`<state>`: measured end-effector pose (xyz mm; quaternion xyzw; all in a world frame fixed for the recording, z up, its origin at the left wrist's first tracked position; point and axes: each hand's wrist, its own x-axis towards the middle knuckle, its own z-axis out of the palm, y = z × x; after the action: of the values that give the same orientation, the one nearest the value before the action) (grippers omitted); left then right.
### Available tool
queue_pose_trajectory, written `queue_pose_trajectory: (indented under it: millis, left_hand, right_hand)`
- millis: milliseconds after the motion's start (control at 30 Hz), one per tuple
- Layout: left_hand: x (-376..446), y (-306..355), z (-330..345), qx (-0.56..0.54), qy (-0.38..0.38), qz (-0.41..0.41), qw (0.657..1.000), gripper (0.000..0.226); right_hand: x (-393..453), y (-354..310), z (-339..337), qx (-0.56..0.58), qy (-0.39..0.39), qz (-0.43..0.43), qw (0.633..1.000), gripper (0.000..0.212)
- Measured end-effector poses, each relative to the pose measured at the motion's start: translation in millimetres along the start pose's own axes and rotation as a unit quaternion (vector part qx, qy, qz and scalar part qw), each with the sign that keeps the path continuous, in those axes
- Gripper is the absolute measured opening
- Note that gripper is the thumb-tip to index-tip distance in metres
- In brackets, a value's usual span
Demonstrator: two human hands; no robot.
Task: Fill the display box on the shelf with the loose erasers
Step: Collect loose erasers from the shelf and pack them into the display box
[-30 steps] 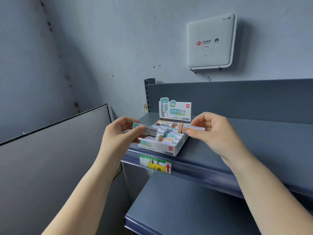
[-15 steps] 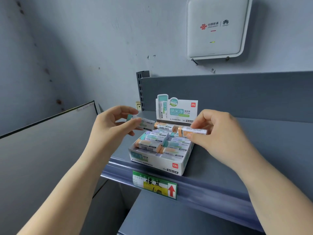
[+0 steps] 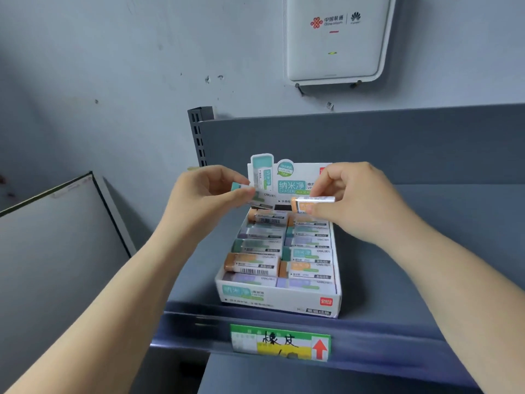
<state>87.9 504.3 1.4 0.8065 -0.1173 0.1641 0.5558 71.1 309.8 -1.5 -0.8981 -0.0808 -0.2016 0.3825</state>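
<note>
A white cardboard display box point(image 3: 279, 301) stands on the grey shelf point(image 3: 426, 251), its header card upright at the back. Two rows of sleeved erasers point(image 3: 252, 264) in orange, teal and purple lie inside it. My left hand point(image 3: 199, 200) pinches a teal-ended eraser point(image 3: 251, 196) above the box's back left. My right hand point(image 3: 360, 200) pinches an orange-ended eraser point(image 3: 308, 204) above the back right. Both erasers hover just over the rearmost row, in front of the header card.
A green and yellow price label point(image 3: 279, 341) with a red arrow sits on the shelf's front rail. A white router point(image 3: 335, 38) hangs on the wall above. A slotted upright point(image 3: 199, 135) rises behind the shelf. A grey panel point(image 3: 56, 251) leans at left.
The view has drawn much closer to the shelf and box. Both hands, each still holding its eraser, have come toward each other over the back of the box.
</note>
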Motion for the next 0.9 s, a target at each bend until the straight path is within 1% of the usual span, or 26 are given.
queue_pose_trajectory:
  millis: [133, 233, 333, 400, 467, 600, 800, 900]
  left_hand:
    - [9, -8, 3, -0.007, -0.035, -0.007, 0.999, 0.007]
    - [12, -17, 5, -0.010, -0.057, -0.013, 0.998, 0.006]
    - [13, -21, 5, -0.002, -0.063, -0.004, 0.998, 0.007]
    - [11, -22, 5, 0.002, -0.072, 0.003, 0.997, 0.007]
    - [10, -23, 5, 0.015, -0.079, 0.014, 0.997, 0.008]
    - [11, -25, 7, 0.063, -0.087, 0.034, 0.994, 0.010]
    - [14, -32, 8, 0.167, -0.107, 0.070, 0.978, 0.009]
    - [15, -31, 8, 0.204, -0.112, 0.071, 0.970, 0.007]
  right_hand:
    - [-1, 6, 11, -0.022, -0.005, 0.004, 1.000, 0.021]
    - [-3, 11, 14, -0.061, -0.010, 0.001, 0.998, 0.022]
    - [-3, 14, 14, -0.074, -0.007, -0.001, 0.997, 0.019]
    - [-3, 15, 14, -0.083, -0.003, -0.005, 0.997, 0.012]
    - [-2, 17, 14, -0.104, 0.006, -0.013, 0.994, 0.014]
    - [-1, 18, 17, -0.142, 0.010, -0.025, 0.990, 0.018]
    - [2, 21, 19, -0.143, 0.011, -0.037, 0.989, 0.007]
    - [2, 23, 19, -0.136, 0.008, -0.041, 0.990, 0.003]
